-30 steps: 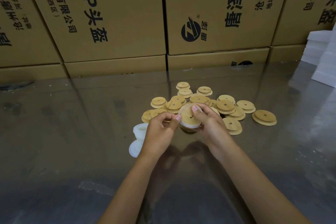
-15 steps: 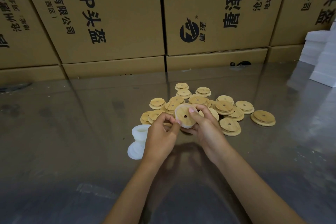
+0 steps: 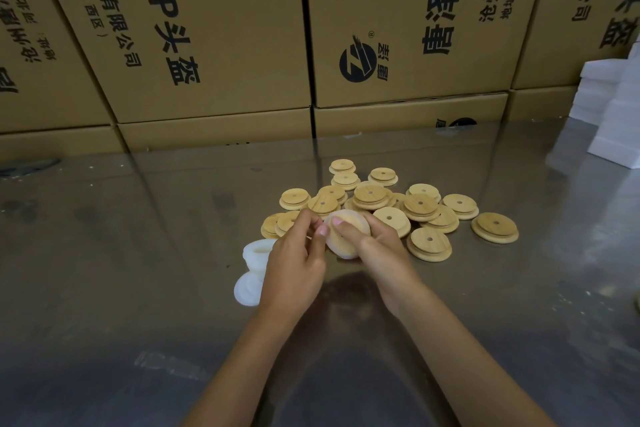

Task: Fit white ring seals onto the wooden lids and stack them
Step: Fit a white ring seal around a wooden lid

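Held lid: I see a round pale wooden lid (image 3: pixel 346 234) raised just above the reflective grey metal table (image 3: pixel 121 253), near its middle, with a translucent white ring seal (image 3: pixel 337 251) showing along its lower rim.
Right hand: my view shows the right hand (image 3: pixel 377 246) curled round the lid from the right, its thumb laid across the lid's face.
Left hand: the left hand (image 3: pixel 294 260) has fingers curled; thumb and forefinger pinch at the lid's left rim, where the seal sits.
Loose lids: a heap of round wooden lids with small centre holes (image 3: pixel 420 206) lies beyond and right of the hands, several overlapping; one lid (image 3: pixel 495 232) sits apart at the right of the heap.
Spare seals: a cluster of white ring seals (image 3: pixel 254 253) lies on the table just left of the left hand, partly hidden by it.
Far edge: brown cardboard cartons with black printed characters (image 3: pixel 214 28) stand along it.
Right far corner: I note stacked white foam blocks (image 3: pixel 613 107).
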{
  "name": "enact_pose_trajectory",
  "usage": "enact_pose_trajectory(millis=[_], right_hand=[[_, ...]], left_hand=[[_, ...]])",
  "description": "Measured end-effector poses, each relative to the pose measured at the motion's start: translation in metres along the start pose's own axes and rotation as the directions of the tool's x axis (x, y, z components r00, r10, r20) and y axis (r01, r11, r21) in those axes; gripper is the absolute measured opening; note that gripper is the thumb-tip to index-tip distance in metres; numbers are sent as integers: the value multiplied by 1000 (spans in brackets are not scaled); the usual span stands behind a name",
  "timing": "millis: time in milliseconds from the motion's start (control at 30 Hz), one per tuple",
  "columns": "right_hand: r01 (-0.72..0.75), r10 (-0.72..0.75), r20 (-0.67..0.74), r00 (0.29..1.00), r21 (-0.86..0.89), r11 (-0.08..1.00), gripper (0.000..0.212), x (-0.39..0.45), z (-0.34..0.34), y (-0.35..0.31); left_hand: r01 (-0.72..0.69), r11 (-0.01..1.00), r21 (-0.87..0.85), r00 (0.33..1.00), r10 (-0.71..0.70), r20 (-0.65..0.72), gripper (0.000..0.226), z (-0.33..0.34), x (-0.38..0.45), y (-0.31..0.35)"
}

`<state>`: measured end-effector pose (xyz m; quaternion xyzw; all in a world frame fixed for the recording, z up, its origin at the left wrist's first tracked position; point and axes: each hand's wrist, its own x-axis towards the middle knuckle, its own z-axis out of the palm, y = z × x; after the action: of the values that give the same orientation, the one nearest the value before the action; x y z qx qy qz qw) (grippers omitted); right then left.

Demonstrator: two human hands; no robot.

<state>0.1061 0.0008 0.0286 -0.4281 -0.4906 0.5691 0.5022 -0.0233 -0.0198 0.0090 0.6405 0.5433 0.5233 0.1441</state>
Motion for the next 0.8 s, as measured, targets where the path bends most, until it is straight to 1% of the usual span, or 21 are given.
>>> enact_pose_trajectory(millis=[167,300,400,533,667,800], right_hand=[[-62,59,37,998,71,996,22,1,-3,1],[-132,122,64,990,185,974,16,1,-2,7],[-183,166,85,982,257,949,16,4,-3,10],[-210,192,88,978,333,919,26,6,-4,13],[-221,205,82,975,393,892,32,6,-6,12],[-219,203,85,976,456,863,37,5,-9,8]], left_hand=[[98,984,-151,995,-94,31,13,2,0,0],[156,966,-208,987,-146,63,15,0,1,1],[176,955,-240,983,-158,93,15,-1,1,1],[156,965,-213,983,-132,124,15,-1,0,-1],[144,975,-167,982,-120,144,16,-1,0,-1],[131,978,-162,981,-104,162,16,-1,0,1]])
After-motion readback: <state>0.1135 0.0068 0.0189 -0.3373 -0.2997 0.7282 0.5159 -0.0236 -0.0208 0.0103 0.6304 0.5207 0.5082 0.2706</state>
